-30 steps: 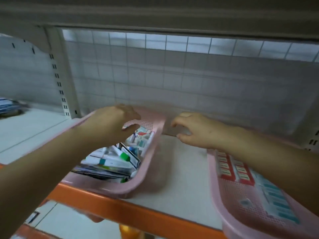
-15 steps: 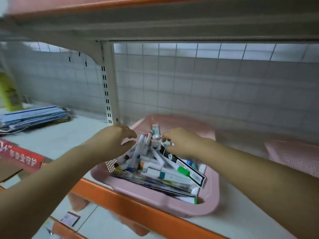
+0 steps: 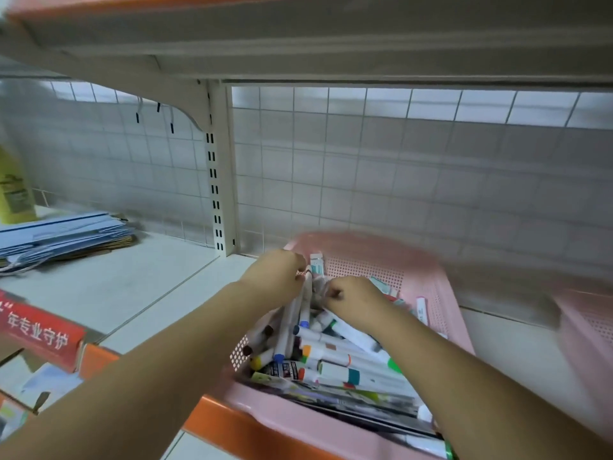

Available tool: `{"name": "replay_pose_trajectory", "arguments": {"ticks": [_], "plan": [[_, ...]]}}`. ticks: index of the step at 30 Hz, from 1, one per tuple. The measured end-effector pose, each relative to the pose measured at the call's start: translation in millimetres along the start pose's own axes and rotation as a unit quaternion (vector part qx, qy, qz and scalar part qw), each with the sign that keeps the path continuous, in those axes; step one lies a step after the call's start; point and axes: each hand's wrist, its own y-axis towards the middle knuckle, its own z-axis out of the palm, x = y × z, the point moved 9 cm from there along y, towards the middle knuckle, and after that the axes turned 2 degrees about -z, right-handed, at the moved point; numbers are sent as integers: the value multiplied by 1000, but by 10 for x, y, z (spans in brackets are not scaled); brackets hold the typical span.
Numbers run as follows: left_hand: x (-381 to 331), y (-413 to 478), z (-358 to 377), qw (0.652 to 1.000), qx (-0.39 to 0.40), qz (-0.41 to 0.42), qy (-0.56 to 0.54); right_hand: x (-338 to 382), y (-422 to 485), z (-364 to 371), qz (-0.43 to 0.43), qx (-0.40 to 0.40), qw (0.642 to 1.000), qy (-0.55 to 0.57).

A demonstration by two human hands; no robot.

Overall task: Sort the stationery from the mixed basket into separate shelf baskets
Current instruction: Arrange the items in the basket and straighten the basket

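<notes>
The pink mixed basket (image 3: 428,287) stands on the shelf in front of me, piled with white markers (image 3: 335,356) with coloured caps and flat packaged items. My left hand (image 3: 275,275) reaches in at the far left corner, its fingers curled round a bunch of upright-leaning markers (image 3: 306,293). Close to its right, my right hand (image 3: 353,298) is in the pile with fingers curled, pinching at the top of the same bunch. A second pink basket (image 3: 590,330) shows blurred at the right edge.
A stack of blue-white paper bags (image 3: 66,234) lies on the shelf to the left, beside a yellow-green box (image 3: 13,194). The cream shelf upright (image 3: 219,167) stands behind the mixed basket's left corner. A red label (image 3: 39,333) hangs on the orange shelf edge (image 3: 99,356). The upper shelf is close overhead.
My view has swung left onto the mixed basket. My right hand moved from the bare shelf into the basket, and both hands have closed together on markers at its far end.
</notes>
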Motion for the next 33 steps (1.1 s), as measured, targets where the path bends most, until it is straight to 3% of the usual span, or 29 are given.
{"name": "replay_pose_trajectory", "arguments": {"ticks": [5, 10, 16, 19, 22, 26, 29, 33], "plan": [[-5, 45, 202, 999, 48, -4, 18, -113, 67, -55, 32, -35, 998, 43], [7, 57, 195, 999, 36, 15, 1, -271, 103, -68, 85, -47, 991, 90], [5, 32, 148, 997, 14, 24, -77, -269, 108, -50, 94, -42, 992, 70], [-38, 44, 223, 998, 44, 25, -45, -227, 71, -42, 95, -31, 994, 45], [-85, 134, 266, 998, 69, 4, 3, -219, 39, -61, 99, -28, 993, 52], [-172, 303, 375, 988, 126, -50, -69, -232, 31, -107, 96, -26, 993, 70], [-141, 380, 472, 983, 114, -99, -105, -294, 15, -136, 108, -25, 991, 81], [-91, 415, 524, 992, 89, -83, -44, -422, -19, -238, 132, -46, 983, 116]]}}
